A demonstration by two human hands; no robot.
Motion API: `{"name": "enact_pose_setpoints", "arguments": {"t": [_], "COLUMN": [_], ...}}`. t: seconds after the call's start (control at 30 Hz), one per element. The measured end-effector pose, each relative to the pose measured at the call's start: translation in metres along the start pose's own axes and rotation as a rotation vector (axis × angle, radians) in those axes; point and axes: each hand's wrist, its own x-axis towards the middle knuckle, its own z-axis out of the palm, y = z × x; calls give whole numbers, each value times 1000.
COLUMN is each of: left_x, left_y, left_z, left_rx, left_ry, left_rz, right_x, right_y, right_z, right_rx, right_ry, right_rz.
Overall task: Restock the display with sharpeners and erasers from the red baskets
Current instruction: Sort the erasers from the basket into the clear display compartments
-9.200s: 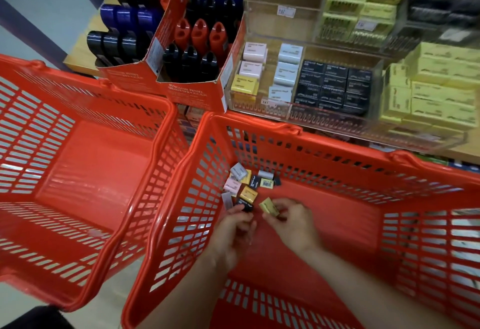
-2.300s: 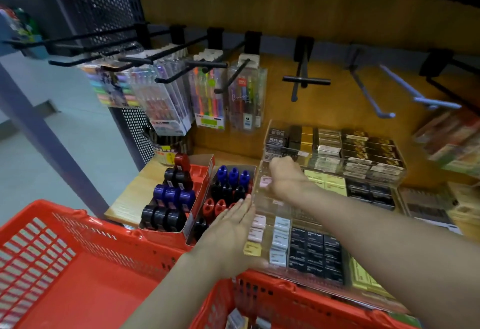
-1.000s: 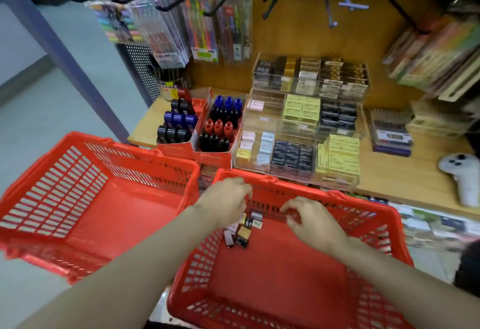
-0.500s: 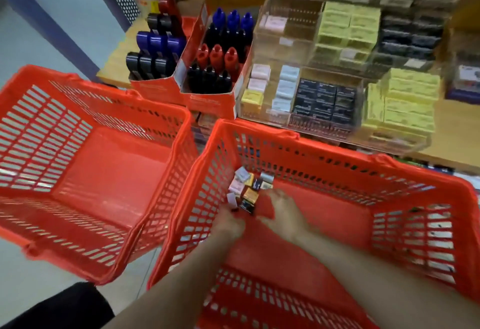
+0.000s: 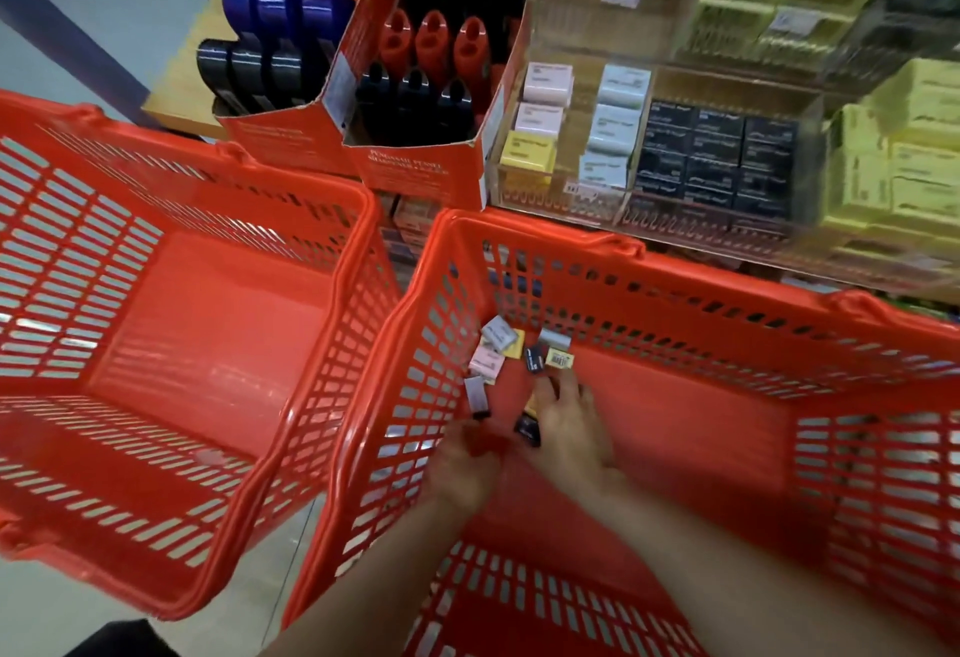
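Now both hands reach into the right red basket [image 5: 727, 303]: right hand [image 5: 569, 428] spread over erasers [image 5: 498, 350] at 12 o'clock; left hand [image 5: 467, 459] curled, its grip unclear.

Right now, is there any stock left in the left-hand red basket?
No: the left basket shows only its bare red floor, while the small erasers lie in the right basket.

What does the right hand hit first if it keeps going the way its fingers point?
Probably the yellow barcoded eraser just beyond the right hand, next to a small black one; depth is hard to judge.
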Motion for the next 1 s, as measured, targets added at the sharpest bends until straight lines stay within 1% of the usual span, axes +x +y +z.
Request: {"name": "enact_pose_setpoints", "arguments": {"t": [0.03, 0.1, 0.17, 0.2, 0.27, 0.3, 0.37, 0.43, 0.47, 0.5, 0.53, 0.57, 0.6, 0.67, 0.7, 0.8, 0.83, 0.93, 1.0], "left_x": [0, 0, -3, -5, -6, -6, -6, -4, -2, 1, 2, 5, 6, 7, 7, 8, 9, 12, 13], "left_y": [3, 13, 24, 28, 35, 37, 41, 42, 41, 39, 38, 36, 35, 32, 30, 28, 28, 28, 28], "left_z": [2, 5, 9, 9, 11, 11, 11, 10, 10, 10, 9, 9, 8, 7, 8, 10, 10, 9, 8], "left_rx": [-115, -407, -631, -679, -768, -841, -971, -1001, -1009, -1044, -1099, -1139, -1159, -1151, -1135, -1071, -1061, -1073, -1049], "left_ry": [9, -8, -129, -211, -378, -424, -418, -369, -345, -317, -285, -245, -216, -196, -196, -197, -206, -224, -243], "left_rz": [-52, -166, -240, -255, -272, -274, -249, -211, -209, -231, -265, -294, -321, -342, -347, -362, -364, -370, -363], "right_x": [-4, -10, -16, -19, -24, -27, -30, -29, -27, -23, -18, -12, -5, 4, 7, 16, 18, 25, 30], "right_y": [5, 10, 10, 8, 1, -3, -5, 1, 6, 13, 22, 32, 41, 51, 51, 39, 34, 18, 8], "right_z": [-2, -9, -16, -20, -31, -36, -48, -57, -63, -68, -71, -74, -75, -72, -67, -44, -35, -10, -1], "right_rx": [38, 283, 517, 563, 607, 623, 665, 846, 958, 1022, 1042, 966, 829, 562, 487, 371, 311, 87, 45], "right_ry": [12, -22, -34, -24, -9, -25, -128, -267, -293, -272, -214, -124, -33, 93, 107, -24, -40, 41, 103], "right_rz": [18, 130, 203, 201, 145, 87, -33, -77, -38, 30, 92, 149, 199, 215, 170, 19, 0, 52, 141]}}
